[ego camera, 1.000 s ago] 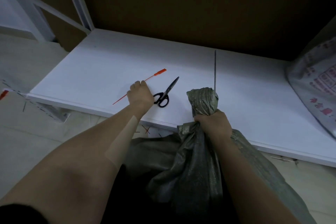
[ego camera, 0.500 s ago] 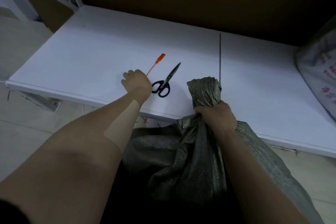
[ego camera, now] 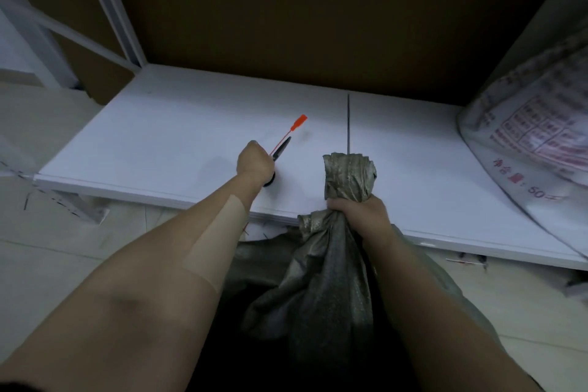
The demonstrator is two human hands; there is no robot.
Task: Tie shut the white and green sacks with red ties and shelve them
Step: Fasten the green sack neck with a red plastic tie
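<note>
One green sack (ego camera: 321,289) on the floor against the shelf (ego camera: 178,137), neck bunched in right hand (ego camera: 361,215), fingers clamped. One red tie (ego camera: 294,127) pinched in closed left hand (ego camera: 254,162) over one pair of scissors (ego camera: 281,148). One white sack (ego camera: 537,137) shelved at right.

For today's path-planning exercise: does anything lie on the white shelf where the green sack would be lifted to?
Yes. The black scissors and the red tie lie on the shelf just left of the sack's bunched neck, under the left hand. A white sack fills the right end.

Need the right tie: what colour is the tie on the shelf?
Red tie, clearest in the head view.
</note>
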